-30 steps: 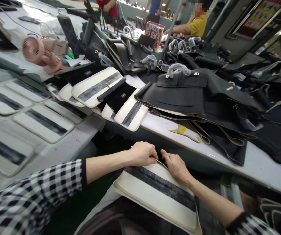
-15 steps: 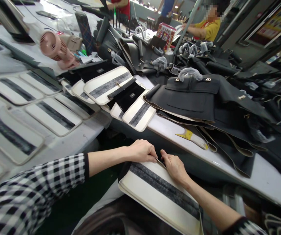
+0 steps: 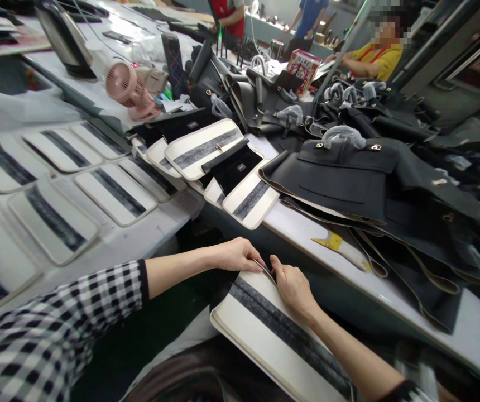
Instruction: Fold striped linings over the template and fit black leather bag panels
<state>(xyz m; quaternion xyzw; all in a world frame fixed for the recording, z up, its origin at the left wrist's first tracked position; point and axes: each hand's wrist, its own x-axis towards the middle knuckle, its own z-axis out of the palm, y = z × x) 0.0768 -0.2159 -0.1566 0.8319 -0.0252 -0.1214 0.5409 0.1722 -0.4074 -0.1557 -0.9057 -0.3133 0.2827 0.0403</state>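
Observation:
Across my lap lies a white bag panel (image 3: 248,332) with rounded corners and a broad dark stripe. My left hand (image 3: 236,255) pinches its far edge, thumb and fingers closed on it. Close beside it, my right hand (image 3: 293,287) grips the same edge, its thumb raised and pointing toward the left hand. A thin dark line of the edge shows between the two hands. The fingertips under the panel are hidden. Similar striped pieces with black lining (image 3: 234,173) lie on the table just beyond my hands.
Rows of striped white panels (image 3: 114,192) cover the left table. Black leather bag pieces (image 3: 344,173) pile up on the right table, near a yellow-and-white tool (image 3: 342,248) by its edge. Farther back are a pink fan (image 3: 129,89), a kettle (image 3: 64,39) and people (image 3: 376,58).
The view has turned, so the tables and their contents sit farther right in the picture. Both hands keep their hold on the panel's edge, with only slight movement.

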